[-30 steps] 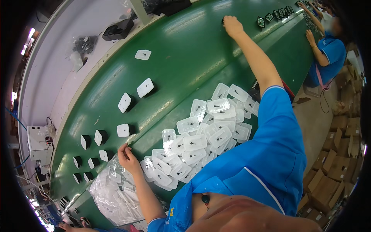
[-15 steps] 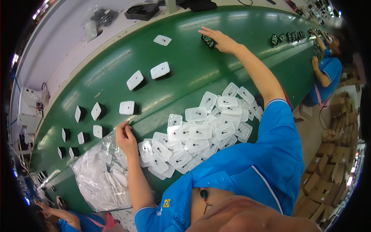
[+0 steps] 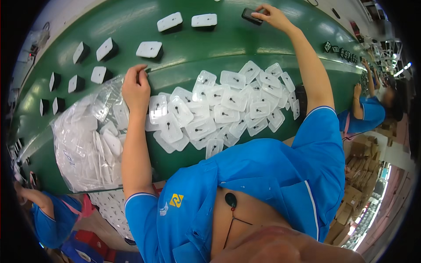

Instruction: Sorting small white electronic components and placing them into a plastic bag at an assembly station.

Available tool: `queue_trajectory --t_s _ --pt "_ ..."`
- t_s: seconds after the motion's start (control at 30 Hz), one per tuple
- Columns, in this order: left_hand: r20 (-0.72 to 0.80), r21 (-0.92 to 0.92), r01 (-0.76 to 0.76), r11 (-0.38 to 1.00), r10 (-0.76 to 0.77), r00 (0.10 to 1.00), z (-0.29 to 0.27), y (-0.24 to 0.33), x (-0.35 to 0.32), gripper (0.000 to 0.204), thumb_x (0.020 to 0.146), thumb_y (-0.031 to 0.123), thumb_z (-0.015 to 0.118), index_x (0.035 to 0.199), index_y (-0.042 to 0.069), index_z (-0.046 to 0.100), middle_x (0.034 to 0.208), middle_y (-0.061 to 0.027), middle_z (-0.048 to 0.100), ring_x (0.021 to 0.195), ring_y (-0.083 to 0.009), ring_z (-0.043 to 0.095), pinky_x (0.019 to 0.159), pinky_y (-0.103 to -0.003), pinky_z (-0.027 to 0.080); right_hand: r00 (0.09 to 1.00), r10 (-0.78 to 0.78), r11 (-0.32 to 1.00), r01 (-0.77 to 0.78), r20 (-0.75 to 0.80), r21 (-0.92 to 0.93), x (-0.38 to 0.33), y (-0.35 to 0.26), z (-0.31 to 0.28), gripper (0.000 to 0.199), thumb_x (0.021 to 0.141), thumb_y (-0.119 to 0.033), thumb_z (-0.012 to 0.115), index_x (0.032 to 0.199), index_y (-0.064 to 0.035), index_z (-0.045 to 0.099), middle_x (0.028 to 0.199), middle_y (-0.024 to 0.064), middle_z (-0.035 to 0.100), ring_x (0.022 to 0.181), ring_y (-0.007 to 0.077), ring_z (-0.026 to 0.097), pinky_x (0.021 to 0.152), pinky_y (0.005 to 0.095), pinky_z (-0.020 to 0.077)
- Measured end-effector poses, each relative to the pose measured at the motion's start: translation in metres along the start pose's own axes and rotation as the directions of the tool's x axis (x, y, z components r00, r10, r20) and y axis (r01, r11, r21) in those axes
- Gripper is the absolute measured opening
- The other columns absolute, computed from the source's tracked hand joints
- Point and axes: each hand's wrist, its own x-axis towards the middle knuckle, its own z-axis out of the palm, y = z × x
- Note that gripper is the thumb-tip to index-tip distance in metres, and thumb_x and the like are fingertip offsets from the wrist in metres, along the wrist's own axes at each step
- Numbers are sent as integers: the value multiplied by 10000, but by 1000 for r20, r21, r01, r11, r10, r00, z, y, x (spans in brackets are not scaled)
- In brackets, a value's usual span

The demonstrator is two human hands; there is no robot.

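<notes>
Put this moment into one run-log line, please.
right hand: thumb on black case; left hand: nothing visible held, beside clear bag; white plastic pieces: heaped on green table; white-topped black units: upper left

Far right, a black case (image 3: 250, 15); at left, white-topped black boxes (image 3: 101, 75); translucent white covers (image 3: 230, 101) — dark keyhole marks — green tabletop (image 3: 127, 26); blue shirt (image 3: 263, 168), white-piped, yellow emblem (image 3: 176, 200).

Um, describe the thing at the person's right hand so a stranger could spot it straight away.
Start with the long green table and look toward its far side, where the person's right hand is stretched out. At that hand's thumb and fingers is a small dark box. Unlike the white-topped black units to its left, its upper face is dark.
</notes>
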Motion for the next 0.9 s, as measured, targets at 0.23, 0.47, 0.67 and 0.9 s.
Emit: queue_trajectory --t_s 0.23,0.47,0.67,0.9 --pt "-25 22 -1 1000 2 1000 2 0 -1 167 819 38 526 938 79 636 831 -19 627 656 -173 548 618 -263 439 990 19 971 -51 -137 -234 -22 11 33 361 810 -334 657 1076 -95 607 924 102 657 827 254 623 773 345 485" --pt "-25 11 2 1000 -2 1000 3 0 -2 167 813 32 531 933 80 637 839 -22 629 662 -173 551 619 -263 439 975 -158 982 138 -156 -129 -10 20 42 400 837 -291 640 1161 -66 571 973 88 663 840 237 622 762 315 487" --pt "-19 12 1 1000 -1 1000 3 2 0 173 806 22 534 935 80 633 838 -23 630 659 -170 551 617 -264 440 922 -230 973 219 -311 -68 66 -8 45 475 832 -356 614 1200 -66 540 1063 131 640 909 285 615 801 349 485" --pt "-37 13 7 1000 -7 999 1 1 -2 169 802 14 535 924 82 629 819 -21 622 645 -170 544 607 -265 436 967 -155 978 122 -204 -166 99 -90 47 369 797 -260 625 1111 -66 609 1048 150 644 918 355 600 802 390 473"
